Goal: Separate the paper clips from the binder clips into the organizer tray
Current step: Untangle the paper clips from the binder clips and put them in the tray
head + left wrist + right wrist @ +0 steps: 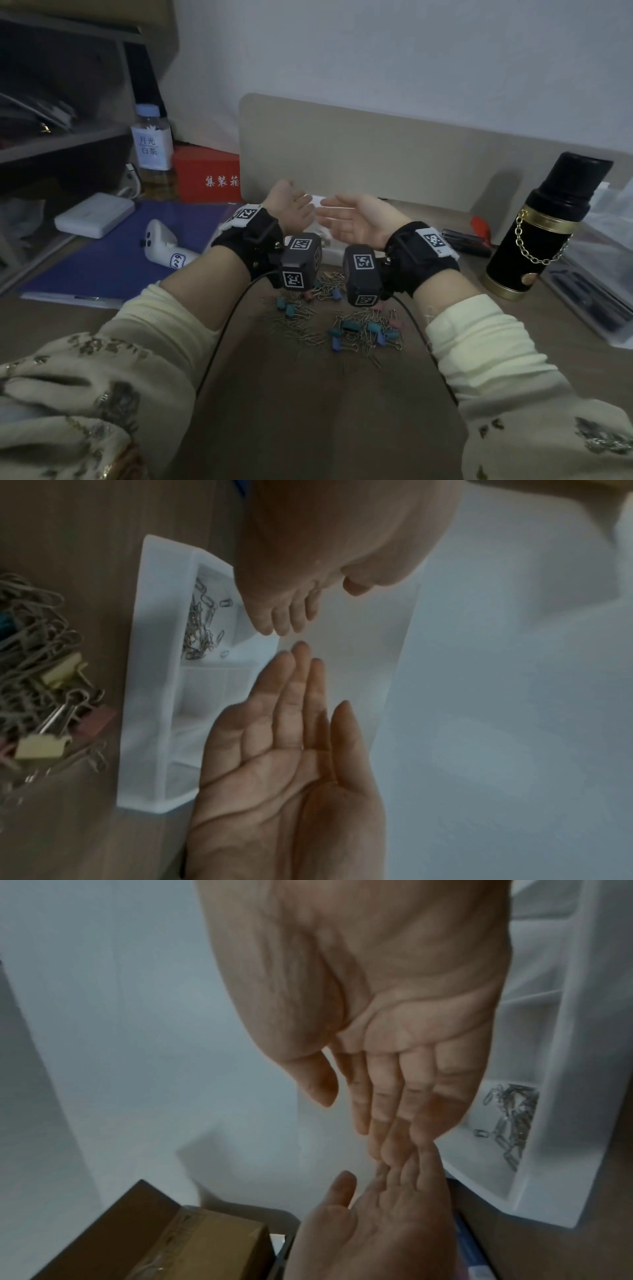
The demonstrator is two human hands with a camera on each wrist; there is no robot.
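Head view: left hand [294, 209] and right hand [359, 219] raised palm-up at frame centre, fingers straight or loosely relaxed, nothing held, fingertips nearly meeting above the tray [317, 202]. Left wrist view: same left hand [304, 569] at top, fingers [284, 620] loosely bent, pointing down at the flat right hand [291, 777] at bottom; small gap between the two sets of fingertips. Right wrist view: right hand [394, 1001] at top, left hand [380, 1226] at bottom, fingertips seeming to touch or overlap; cannot tell which. White tray [154, 669] left of centre in the left wrist view, several compartments, paper clips [202, 623] heaped in the uppermost one; same heap [510, 1121] at right edge of the right wrist view. Lower centre of the head view, on the brown desk [308, 411]: mixed pile [346, 322] of paper clips and coloured binder clips, below the wrists, near the tray but apart from it. Further out: black flask [544, 226] at right, blue folder [120, 253] with a white controller [164, 246] at left, bottle [152, 147] and red box [209, 174] at upper left.
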